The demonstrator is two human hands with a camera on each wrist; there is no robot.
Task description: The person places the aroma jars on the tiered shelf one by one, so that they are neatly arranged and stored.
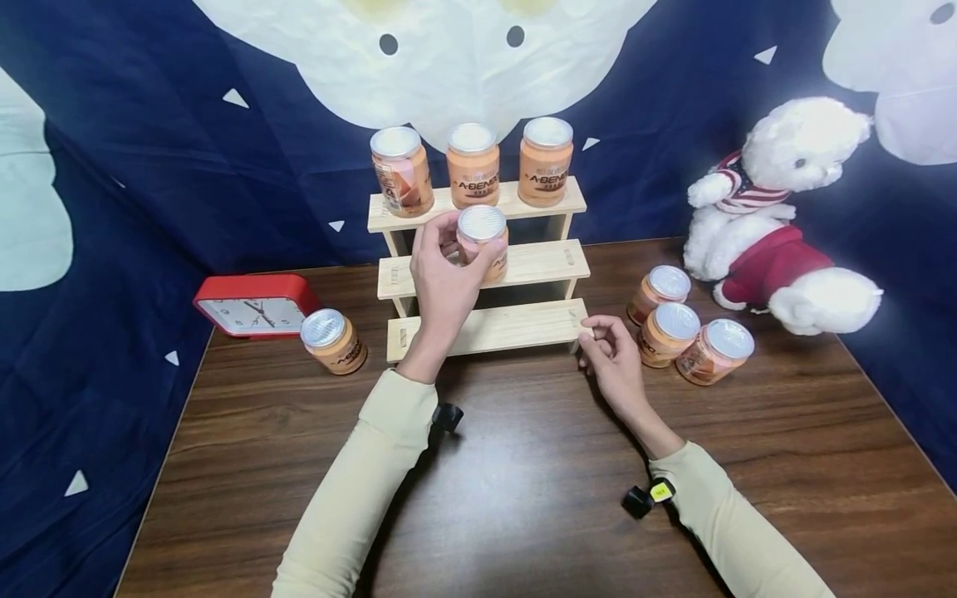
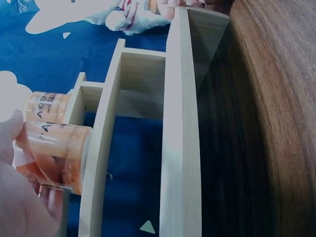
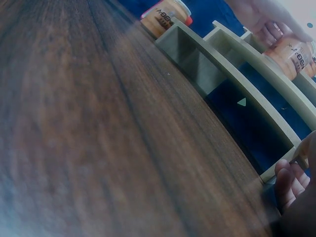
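Note:
My left hand (image 1: 458, 253) grips an orange jar with a silver lid (image 1: 484, 239) and holds it upright at the left part of the middle step of a three-step wooden shelf (image 1: 523, 328). In the left wrist view the jar (image 2: 57, 153) sits against that step's edge. My right hand (image 1: 594, 332) is at the right end of the bottom step, with thumb and curled fingers (image 3: 291, 180) pinching the board's corner. Three more jars (image 1: 473, 164) stand in a row on the top step.
One jar (image 1: 333, 340) stands on the brown table left of the shelf, in front of a red clock (image 1: 257, 305). Three jars (image 1: 669, 332) cluster right of the shelf. A white plush bear (image 1: 777, 216) sits at the back right. A dark blue cloth hangs behind.

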